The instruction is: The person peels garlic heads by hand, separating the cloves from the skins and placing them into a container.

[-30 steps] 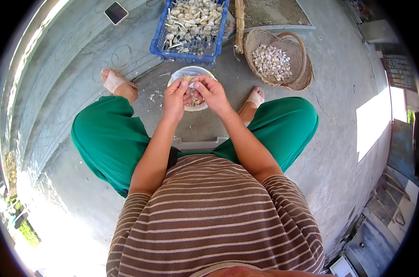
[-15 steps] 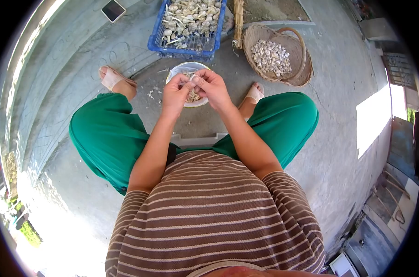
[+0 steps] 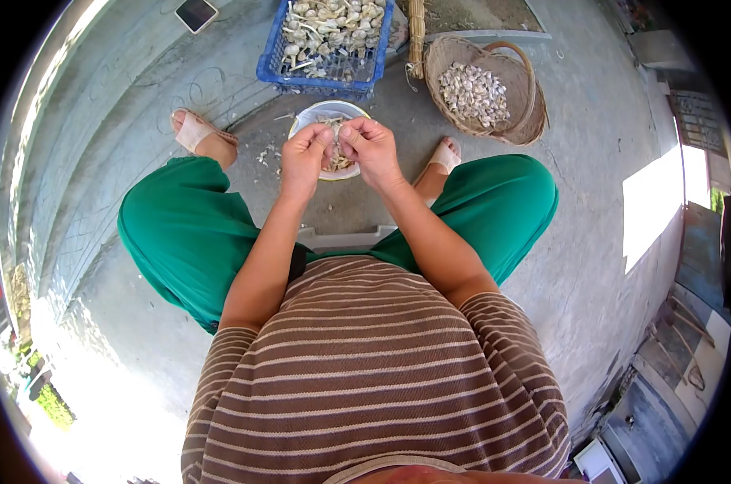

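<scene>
My left hand point(image 3: 304, 164) and my right hand point(image 3: 373, 151) meet over a white bucket point(image 3: 325, 106), thumbs and fingertips pinched close together. Between them is a small pale piece of garlic point(image 3: 338, 132), mostly covered by the fingers. Dry stems and skins point(image 3: 339, 163) lie inside the bucket below. Just beyond stands a blue plastic crate point(image 3: 317, 84) with whole garlic bulbs point(image 3: 333, 28) and bits of stalk. To its right, a wicker basket point(image 3: 517, 77) with an arched handle carries a heap of garlic cloves point(image 3: 472, 94).
My sandalled feet flank the bucket, and scraps of skin point(image 3: 268, 153) are scattered on the concrete floor by the left one. A bound straw bundle point(image 3: 415, 36) lies between crate and basket. A phone-like dark rectangle point(image 3: 197, 14) rests at the upper left.
The fingertips have drawn slightly apart, showing more of the bucket's contents between them. Both hands stay over the bucket. The whole view has shifted slightly.
</scene>
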The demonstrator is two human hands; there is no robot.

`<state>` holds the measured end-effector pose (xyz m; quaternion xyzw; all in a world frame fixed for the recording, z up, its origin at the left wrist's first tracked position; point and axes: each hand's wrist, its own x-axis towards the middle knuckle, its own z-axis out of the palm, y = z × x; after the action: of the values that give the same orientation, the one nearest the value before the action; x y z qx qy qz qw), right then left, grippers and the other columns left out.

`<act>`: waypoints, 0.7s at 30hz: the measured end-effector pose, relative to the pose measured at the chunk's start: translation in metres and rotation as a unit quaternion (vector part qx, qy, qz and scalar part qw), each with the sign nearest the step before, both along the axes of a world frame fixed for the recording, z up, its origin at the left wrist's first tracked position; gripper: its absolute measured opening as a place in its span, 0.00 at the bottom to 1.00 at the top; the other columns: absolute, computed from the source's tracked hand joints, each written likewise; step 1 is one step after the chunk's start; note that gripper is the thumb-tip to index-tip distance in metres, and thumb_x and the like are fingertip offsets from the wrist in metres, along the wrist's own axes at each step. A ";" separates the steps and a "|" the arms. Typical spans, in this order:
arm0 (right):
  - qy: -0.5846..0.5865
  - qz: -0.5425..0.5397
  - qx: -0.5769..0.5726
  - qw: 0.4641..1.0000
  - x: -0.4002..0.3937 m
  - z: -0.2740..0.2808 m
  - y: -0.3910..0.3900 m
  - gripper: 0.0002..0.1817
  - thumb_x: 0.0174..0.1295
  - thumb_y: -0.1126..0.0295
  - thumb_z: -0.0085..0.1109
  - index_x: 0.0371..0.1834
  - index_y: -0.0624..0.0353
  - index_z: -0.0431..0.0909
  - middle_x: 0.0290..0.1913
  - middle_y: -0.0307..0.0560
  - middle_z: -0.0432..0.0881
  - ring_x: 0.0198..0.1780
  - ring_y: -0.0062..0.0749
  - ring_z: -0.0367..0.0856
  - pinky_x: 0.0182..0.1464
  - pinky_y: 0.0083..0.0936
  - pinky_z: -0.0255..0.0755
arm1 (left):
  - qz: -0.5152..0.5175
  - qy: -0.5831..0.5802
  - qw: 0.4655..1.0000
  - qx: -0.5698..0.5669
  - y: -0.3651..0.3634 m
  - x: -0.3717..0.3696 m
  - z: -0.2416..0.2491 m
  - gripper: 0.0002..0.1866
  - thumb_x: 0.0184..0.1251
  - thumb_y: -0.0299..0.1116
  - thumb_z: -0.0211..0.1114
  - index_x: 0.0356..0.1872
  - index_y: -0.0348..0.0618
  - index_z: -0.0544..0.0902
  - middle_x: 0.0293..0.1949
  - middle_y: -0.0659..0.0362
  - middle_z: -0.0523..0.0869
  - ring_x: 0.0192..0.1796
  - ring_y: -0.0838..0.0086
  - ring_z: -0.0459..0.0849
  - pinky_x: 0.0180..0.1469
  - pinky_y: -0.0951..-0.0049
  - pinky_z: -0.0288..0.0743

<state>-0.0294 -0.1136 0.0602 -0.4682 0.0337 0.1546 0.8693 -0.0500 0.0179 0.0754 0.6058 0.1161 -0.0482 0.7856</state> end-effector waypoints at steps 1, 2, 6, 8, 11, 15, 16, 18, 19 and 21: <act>-0.004 -0.009 0.020 1.000 -0.001 -0.001 0.002 0.05 0.60 0.72 0.59 0.30 0.60 0.76 0.21 0.34 0.73 0.19 0.13 0.65 0.20 0.12 0.56 | 0.000 0.000 1.000 0.000 -0.001 -0.001 0.000 0.06 0.66 0.31 0.60 0.33 0.40 0.79 0.20 0.67 0.74 0.22 0.88 0.67 0.22 0.86 0.60; -0.004 -0.009 0.020 1.000 -0.002 -0.002 0.003 0.05 0.60 0.72 0.59 0.30 0.60 0.76 0.21 0.34 0.73 0.19 0.13 0.65 0.20 0.12 0.56 | 0.005 -0.006 0.999 0.048 -0.002 -0.002 0.000 0.06 0.67 0.31 0.58 0.34 0.39 0.79 0.20 0.67 0.74 0.22 0.87 0.67 0.22 0.86 0.61; 0.015 -0.032 0.023 0.999 -0.004 0.008 0.005 0.05 0.61 0.72 0.58 0.29 0.61 0.76 0.20 0.34 0.72 0.19 0.14 0.63 0.20 0.12 0.55 | 0.011 -0.050 0.987 0.154 -0.003 -0.002 -0.003 0.08 0.69 0.32 0.55 0.35 0.39 0.78 0.21 0.66 0.74 0.21 0.86 0.67 0.23 0.85 0.61; 0.025 -0.027 0.028 0.999 -0.002 0.010 0.003 0.06 0.61 0.72 0.58 0.29 0.62 0.76 0.20 0.34 0.72 0.19 0.14 0.63 0.19 0.13 0.55 | -0.007 -0.039 0.992 0.121 -0.001 -0.001 -0.006 0.07 0.68 0.32 0.55 0.37 0.40 0.78 0.22 0.66 0.75 0.22 0.86 0.69 0.24 0.84 0.64; 0.053 -0.042 0.033 0.997 0.003 0.011 -0.002 0.06 0.62 0.71 0.57 0.29 0.62 0.75 0.20 0.34 0.72 0.19 0.14 0.63 0.19 0.12 0.54 | -0.016 -0.057 0.989 0.135 -0.003 -0.002 0.003 0.07 0.69 0.32 0.55 0.38 0.40 0.78 0.25 0.63 0.77 0.25 0.83 0.73 0.27 0.80 0.68; 0.046 0.002 -0.004 0.999 0.003 0.011 0.000 0.06 0.63 0.71 0.56 0.29 0.60 0.75 0.21 0.35 0.72 0.19 0.13 0.63 0.19 0.12 0.54 | -0.007 -0.255 0.888 0.382 -0.001 0.006 0.001 0.09 0.69 0.33 0.54 0.35 0.38 0.75 0.31 0.53 0.78 0.27 0.64 0.76 0.31 0.70 0.71; 0.033 0.010 -0.006 0.999 0.001 0.011 0.002 0.06 0.63 0.70 0.56 0.29 0.60 0.74 0.21 0.34 0.72 0.19 0.13 0.62 0.19 0.12 0.55 | -0.007 -0.254 0.889 0.382 -0.003 0.005 0.002 0.09 0.69 0.33 0.54 0.35 0.38 0.75 0.31 0.53 0.78 0.27 0.64 0.76 0.31 0.70 0.71; 0.022 -0.002 0.006 1.000 -0.001 0.012 0.006 0.07 0.63 0.70 0.56 0.29 0.59 0.74 0.21 0.34 0.72 0.18 0.13 0.62 0.20 0.12 0.55 | 0.028 -0.242 0.880 0.407 -0.009 0.002 0.004 0.11 0.70 0.35 0.52 0.33 0.37 0.74 0.28 0.48 0.76 0.28 0.53 0.74 0.32 0.65 0.70; 0.010 -0.015 0.019 1.000 -0.002 0.013 0.007 0.07 0.63 0.70 0.56 0.29 0.59 0.74 0.21 0.34 0.71 0.18 0.13 0.61 0.20 0.12 0.55 | 0.028 -0.241 0.881 0.407 -0.010 0.002 0.004 0.11 0.70 0.35 0.52 0.33 0.37 0.74 0.28 0.48 0.76 0.28 0.53 0.74 0.32 0.65 0.70; 0.013 -0.026 0.030 0.999 -0.006 0.014 0.013 0.07 0.63 0.70 0.56 0.29 0.59 0.74 0.21 0.34 0.71 0.18 0.13 0.61 0.20 0.12 0.54 | 0.036 -0.214 0.895 0.391 -0.011 0.001 0.004 0.13 0.71 0.36 0.50 0.33 0.36 0.75 0.26 0.51 0.76 0.26 0.62 0.76 0.31 0.66 0.71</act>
<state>-0.0358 -0.1009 0.0740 -0.4386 0.0519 0.1389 0.8864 -0.0489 0.0069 0.0791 0.8550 -0.0234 0.1597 0.4928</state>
